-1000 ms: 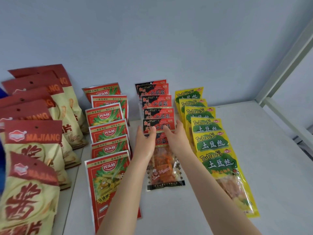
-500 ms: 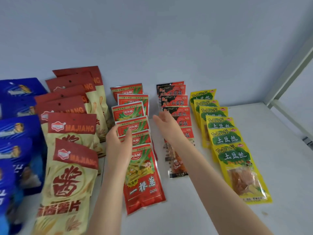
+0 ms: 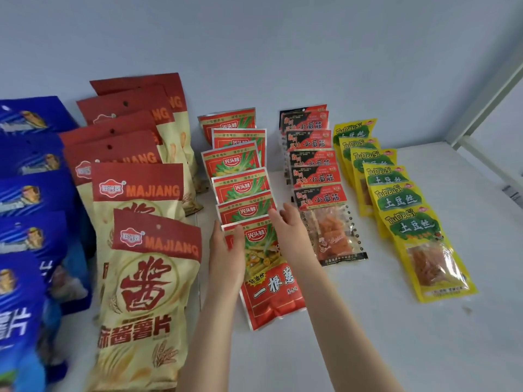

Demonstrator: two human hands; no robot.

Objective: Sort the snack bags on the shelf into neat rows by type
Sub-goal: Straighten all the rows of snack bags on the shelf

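Observation:
Five rows of snack bags lie on the white shelf (image 3: 368,349): blue bags (image 3: 25,193), red-and-cream MAJIANG bags (image 3: 147,278), red-and-green bags (image 3: 240,162), black-and-red bags (image 3: 311,159) and yellow TuDouSi bags (image 3: 396,199). My left hand (image 3: 226,250) lies flat against the left edge of the front red-and-green bag (image 3: 268,278). My right hand (image 3: 291,227) lies flat against its right edge, fingers straight. Neither hand grips anything.
A pale blue wall stands behind the rows. A white shelf post (image 3: 486,100) rises at the far right. Bare shelf surface lies right of the yellow row and in front of the small bags.
Both hands moved left from the black-and-red row to the red-and-green row and now flank its front bag. The view has swung left, showing the blue bags.

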